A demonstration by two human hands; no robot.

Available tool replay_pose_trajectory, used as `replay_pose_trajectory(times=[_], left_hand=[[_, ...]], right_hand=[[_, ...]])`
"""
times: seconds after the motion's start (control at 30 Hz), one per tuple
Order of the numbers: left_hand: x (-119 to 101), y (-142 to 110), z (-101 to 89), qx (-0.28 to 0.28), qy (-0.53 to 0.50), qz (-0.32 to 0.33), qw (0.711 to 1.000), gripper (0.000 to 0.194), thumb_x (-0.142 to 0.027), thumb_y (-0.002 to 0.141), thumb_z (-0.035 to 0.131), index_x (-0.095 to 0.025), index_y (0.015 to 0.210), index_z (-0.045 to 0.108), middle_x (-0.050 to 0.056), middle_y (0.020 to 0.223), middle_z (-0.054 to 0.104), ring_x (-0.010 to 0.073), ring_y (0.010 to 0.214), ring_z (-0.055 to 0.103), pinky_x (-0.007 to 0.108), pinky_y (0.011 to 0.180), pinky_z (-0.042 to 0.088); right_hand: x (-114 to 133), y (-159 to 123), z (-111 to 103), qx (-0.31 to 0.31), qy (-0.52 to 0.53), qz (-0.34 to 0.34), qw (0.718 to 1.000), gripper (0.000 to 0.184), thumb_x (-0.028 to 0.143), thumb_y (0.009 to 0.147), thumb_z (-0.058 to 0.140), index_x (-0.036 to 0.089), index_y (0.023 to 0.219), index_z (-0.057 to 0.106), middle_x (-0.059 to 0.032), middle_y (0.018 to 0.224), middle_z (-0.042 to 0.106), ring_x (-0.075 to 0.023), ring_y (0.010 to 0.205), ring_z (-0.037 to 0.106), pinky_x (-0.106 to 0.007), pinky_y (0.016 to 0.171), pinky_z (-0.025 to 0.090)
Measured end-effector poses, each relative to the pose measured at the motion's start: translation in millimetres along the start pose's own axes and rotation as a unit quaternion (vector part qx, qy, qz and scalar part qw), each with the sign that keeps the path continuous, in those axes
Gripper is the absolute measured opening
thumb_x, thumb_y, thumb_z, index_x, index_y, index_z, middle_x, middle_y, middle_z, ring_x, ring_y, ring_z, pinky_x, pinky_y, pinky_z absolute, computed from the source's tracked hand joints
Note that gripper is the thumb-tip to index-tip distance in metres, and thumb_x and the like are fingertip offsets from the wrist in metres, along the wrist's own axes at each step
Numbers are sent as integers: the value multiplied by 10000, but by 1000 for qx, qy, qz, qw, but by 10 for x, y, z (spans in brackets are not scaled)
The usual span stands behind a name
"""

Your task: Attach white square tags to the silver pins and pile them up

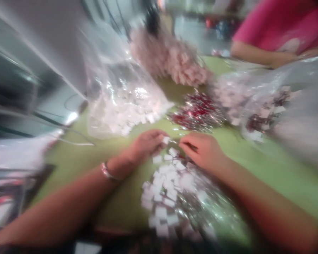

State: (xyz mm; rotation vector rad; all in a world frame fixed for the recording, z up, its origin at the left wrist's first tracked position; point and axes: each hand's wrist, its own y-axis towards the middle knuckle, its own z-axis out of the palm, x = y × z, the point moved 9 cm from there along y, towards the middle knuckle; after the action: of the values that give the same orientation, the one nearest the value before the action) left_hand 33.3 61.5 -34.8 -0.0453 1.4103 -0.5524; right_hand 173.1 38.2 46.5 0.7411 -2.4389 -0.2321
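Note:
My left hand [147, 145], a bracelet [106, 171] on its wrist, is closed in a pinch on a small white card [165, 140]. To its right, my right hand [205, 150] has thumb and forefinger pressed together; what they hold is too small and blurred to name. A thin shiny bit shows in the gap between the hands. Just below them lies a heap of small white cards [161, 188] with shiny metallic strips [196, 208] attached or mixed in. Beyond my right hand sits a pile of red and silver shiny pieces [198, 111].
The table top [95, 155] is green. A clear plastic bag [122, 102] with white pieces stands at the back left, a pale pink bundle [175, 61] behind. Another clear bag [270, 109] lies at right. A person in a pink shirt [281, 24] is across the table.

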Motion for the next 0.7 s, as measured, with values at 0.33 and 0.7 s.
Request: replay_pose_trajectory(times=[0.33, 0.7], left_hand=[[39, 70, 16, 52, 94, 41, 993, 336, -426, 753, 713, -132, 902, 650, 2, 602, 630, 48, 385, 448, 178, 358, 332], [-314, 35, 0, 32, 331, 170, 928, 326, -431, 814, 625, -149, 972, 668, 76, 815, 687, 157, 669, 615, 300, 634, 513]], right_hand=[[189, -41, 152, 54, -220, -50, 973, 228, 163, 871, 425, 172, 714, 590, -50, 653, 591, -166, 604, 485, -298, 553, 255], [48, -6, 222, 66, -70, 29, 995, 207, 215, 889, 434, 180, 724, 555, -20, 650, 570, -135, 593, 461, -265, 580, 294]])
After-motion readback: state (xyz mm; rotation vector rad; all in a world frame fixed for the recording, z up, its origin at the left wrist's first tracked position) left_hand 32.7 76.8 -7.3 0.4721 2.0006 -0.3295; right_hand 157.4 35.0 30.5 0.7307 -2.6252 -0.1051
